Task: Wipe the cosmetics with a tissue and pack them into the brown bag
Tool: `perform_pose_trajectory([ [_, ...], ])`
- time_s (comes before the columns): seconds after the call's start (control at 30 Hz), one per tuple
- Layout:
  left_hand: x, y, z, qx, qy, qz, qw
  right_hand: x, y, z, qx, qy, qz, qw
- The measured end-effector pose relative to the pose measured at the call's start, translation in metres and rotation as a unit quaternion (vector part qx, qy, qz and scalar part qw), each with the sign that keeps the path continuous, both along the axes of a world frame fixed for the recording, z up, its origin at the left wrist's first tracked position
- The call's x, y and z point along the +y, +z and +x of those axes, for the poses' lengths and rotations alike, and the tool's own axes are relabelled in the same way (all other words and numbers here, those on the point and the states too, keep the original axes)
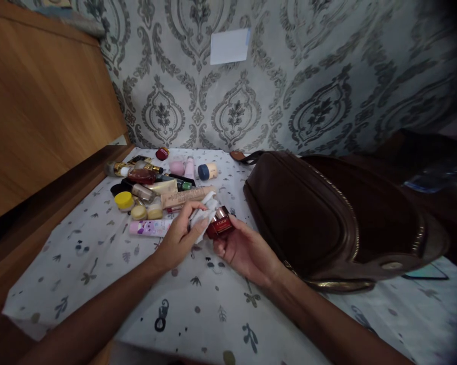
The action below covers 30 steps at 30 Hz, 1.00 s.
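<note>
My right hand (243, 251) is closed around a small dark red jar (221, 224) with pale lettering, held just above the patterned cloth (198, 309). My left hand (181, 233) pinches a crumpled white tissue (205, 215) and presses it against the jar's left side. Both hands meet over the middle of the cloth, a little in front of a heap of cosmetics (152, 187).
The heap holds tubes, bottles and small pots, among them a yellow-lidded pot (124, 200) and a pink tube (148, 227). A large brown leather bag (327, 218) lies on the right. A wooden panel (42, 101) stands at the left, patterned wallpaper (289, 91) behind.
</note>
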<state>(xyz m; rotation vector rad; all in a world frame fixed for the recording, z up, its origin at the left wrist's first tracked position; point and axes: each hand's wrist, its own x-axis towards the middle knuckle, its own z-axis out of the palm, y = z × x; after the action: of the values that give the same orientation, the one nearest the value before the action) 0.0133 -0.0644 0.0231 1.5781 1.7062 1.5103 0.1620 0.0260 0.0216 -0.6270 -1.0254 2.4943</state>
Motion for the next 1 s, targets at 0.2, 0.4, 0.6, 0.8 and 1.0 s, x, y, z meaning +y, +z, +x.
perform_pose_trajectory([
  [0.2,-0.0010,0.0035,0.0019,0.029,-0.005,-0.001,1.000,-0.0037,-0.0041,0.0037,0.044,0.079,-0.051,0.995],
  [0.4,0.0029,0.0036,-0.0021,-0.056,0.011,0.020,0.998,-0.0049,-0.0086,0.0023,0.043,0.044,-0.074,0.995],
  [0.6,0.0011,0.0002,0.0028,-0.053,-0.047,-0.025,0.997,0.0013,-0.0013,0.0047,0.102,0.078,-0.100,0.987],
  [0.8,0.0008,0.0004,0.0038,-0.023,-0.037,0.002,0.999,-0.0010,-0.0010,0.0061,0.101,0.116,-0.111,0.982],
  [1.0,0.0044,0.0003,0.0017,-0.048,-0.021,-0.028,0.998,-0.0038,-0.0062,0.0051,0.065,0.046,-0.065,0.995],
])
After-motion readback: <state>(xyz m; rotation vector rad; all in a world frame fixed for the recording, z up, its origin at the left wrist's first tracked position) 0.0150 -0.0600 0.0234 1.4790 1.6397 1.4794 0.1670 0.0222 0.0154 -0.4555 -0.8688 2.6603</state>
